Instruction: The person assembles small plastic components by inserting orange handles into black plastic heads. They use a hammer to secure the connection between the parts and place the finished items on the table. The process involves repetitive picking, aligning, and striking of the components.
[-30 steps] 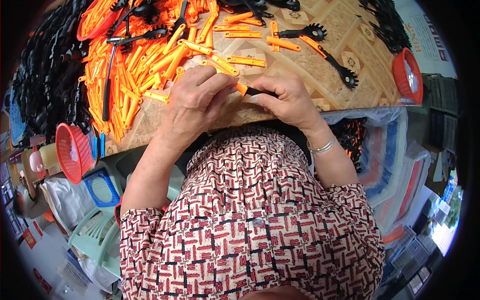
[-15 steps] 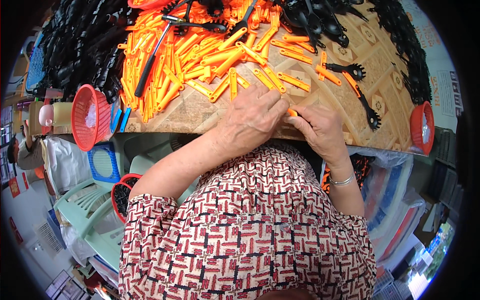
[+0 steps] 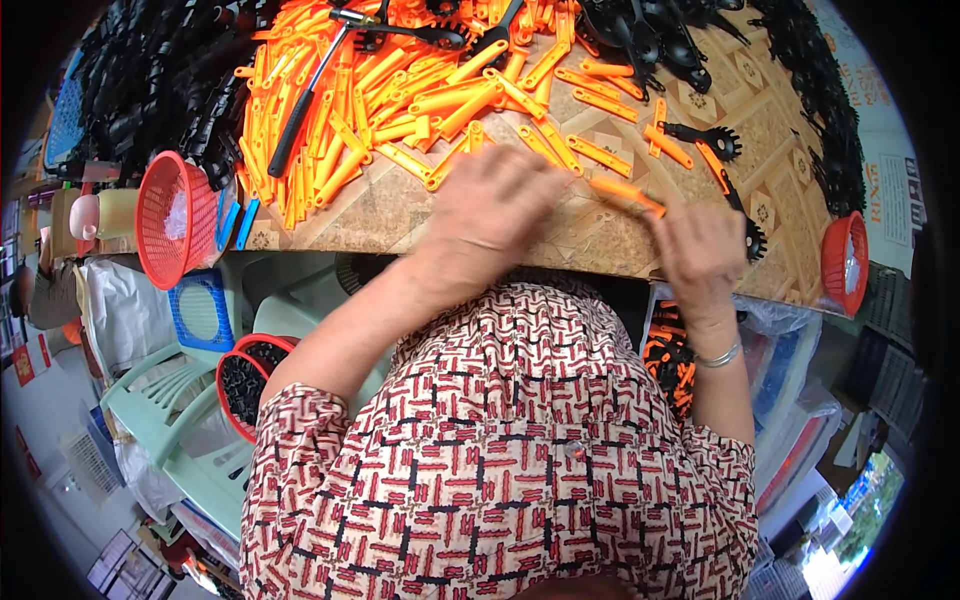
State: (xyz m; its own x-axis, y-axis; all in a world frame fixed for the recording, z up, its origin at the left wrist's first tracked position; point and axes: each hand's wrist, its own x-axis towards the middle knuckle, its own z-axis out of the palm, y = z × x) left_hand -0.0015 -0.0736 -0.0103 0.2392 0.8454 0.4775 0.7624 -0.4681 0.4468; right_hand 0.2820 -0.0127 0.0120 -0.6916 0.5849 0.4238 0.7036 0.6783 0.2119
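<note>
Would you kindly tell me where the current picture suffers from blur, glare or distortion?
Head view: motion blur smears the left hand and right hand; head view: the resting hammer looks clearer; head view: the near edge of the table bows and the corners go black; head view: glare whitens a patch at lower right.

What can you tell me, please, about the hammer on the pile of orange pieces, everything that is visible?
The hammer has a short, bar-like head, silvery and dark, a slim, shiny shaft that looks metallic, and a thicker, straight black grip, perhaps rubber or plastic. It lies slanted over the orange pieces, head toward the far side, grip end toward the person and to the left. A black utensil lies close to the head; whether they touch is unclear. Neither the left hand nor the right hand touches it.
</note>
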